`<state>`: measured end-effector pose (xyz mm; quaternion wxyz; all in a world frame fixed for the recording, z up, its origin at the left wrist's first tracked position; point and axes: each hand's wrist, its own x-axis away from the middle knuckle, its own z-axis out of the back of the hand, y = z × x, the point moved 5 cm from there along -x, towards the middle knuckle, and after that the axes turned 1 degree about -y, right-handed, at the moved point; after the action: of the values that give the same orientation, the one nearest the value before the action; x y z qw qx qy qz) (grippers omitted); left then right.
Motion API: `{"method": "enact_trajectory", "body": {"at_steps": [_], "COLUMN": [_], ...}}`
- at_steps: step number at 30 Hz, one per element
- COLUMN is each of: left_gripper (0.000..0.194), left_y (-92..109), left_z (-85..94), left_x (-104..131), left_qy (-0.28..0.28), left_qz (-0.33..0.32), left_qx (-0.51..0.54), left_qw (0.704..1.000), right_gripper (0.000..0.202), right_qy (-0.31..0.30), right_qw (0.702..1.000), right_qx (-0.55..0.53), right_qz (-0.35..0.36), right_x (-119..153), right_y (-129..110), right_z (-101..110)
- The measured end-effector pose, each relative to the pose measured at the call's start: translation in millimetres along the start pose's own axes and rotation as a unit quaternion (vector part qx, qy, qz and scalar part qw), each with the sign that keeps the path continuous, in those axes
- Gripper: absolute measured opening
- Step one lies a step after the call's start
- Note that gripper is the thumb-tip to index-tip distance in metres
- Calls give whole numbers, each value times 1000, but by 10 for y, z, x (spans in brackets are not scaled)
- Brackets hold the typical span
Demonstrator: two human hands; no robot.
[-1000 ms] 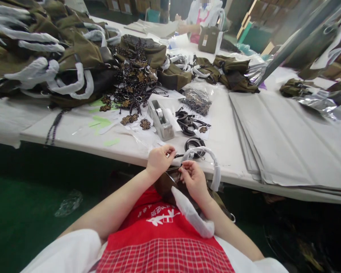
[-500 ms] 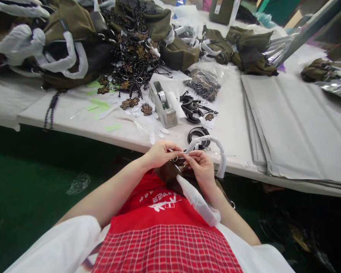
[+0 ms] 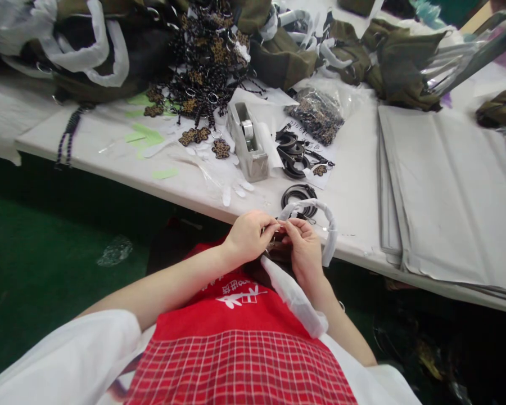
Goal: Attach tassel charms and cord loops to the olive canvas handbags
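A dark olive-brown handbag [image 3: 280, 253] rests in my lap against the red apron, mostly hidden by my hands. One of its white-wrapped handles [image 3: 294, 298] droops toward me; the other wrapped handle [image 3: 330, 228] arches up by the table edge. Over the bag's opening, my left hand [image 3: 249, 236] is closed in a pinch. My right hand [image 3: 307, 250] pinches too, its fingertips meeting those of the left. Whatever sits between the fingertips is too small and covered to name. Part of a metal zipper shows just below the left fingers.
On the white table [image 3: 202, 188] stand a tape dispenser [image 3: 253, 154], coiled black straps [image 3: 299, 199] and a heap of leopard-print charms [image 3: 206, 73]. More olive bags [image 3: 284, 59] line the back. Grey sheets [image 3: 455, 197] lie stacked at right. Clear plastic [image 3: 115, 250] lies on the green floor.
My view has tilted and shifted, so the table items sit higher in the picture. My left hand has turned over the bag's opening and covers more of the zipper. Both hands stay pinched together.
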<state>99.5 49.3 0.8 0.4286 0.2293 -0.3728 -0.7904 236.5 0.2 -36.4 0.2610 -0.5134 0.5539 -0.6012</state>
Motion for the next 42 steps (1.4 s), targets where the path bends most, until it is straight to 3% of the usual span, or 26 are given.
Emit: {"method": "enact_trajectory", "body": {"at_steps": [8, 23, 34, 39, 42], "left_gripper": [24, 25, 23, 25, 24], "left_y": [16, 29, -79, -78, -78], "left_z": [4, 32, 11, -25, -38], "left_x": [-50, -30, -16, -32, -30], "left_qy": [-14, -18, 5, 4, 9], "left_qz": [-7, -16, 35, 33, 46], "left_qx": [-54, -55, 35, 69, 109], "left_qw": [998, 998, 999, 997, 993], "right_gripper": [27, 26, 20, 20, 21], "right_qy": [16, 20, 33, 40, 29], "right_qw": [1000, 999, 970, 962, 979], "right_qx": [20, 22, 182, 210, 147], "right_qz": [16, 20, 156, 170, 139], "right_x": [12, 29, 102, 115, 95], "right_y": [7, -5, 37, -31, -33], "right_z": [-8, -32, -26, -36, -37]}}
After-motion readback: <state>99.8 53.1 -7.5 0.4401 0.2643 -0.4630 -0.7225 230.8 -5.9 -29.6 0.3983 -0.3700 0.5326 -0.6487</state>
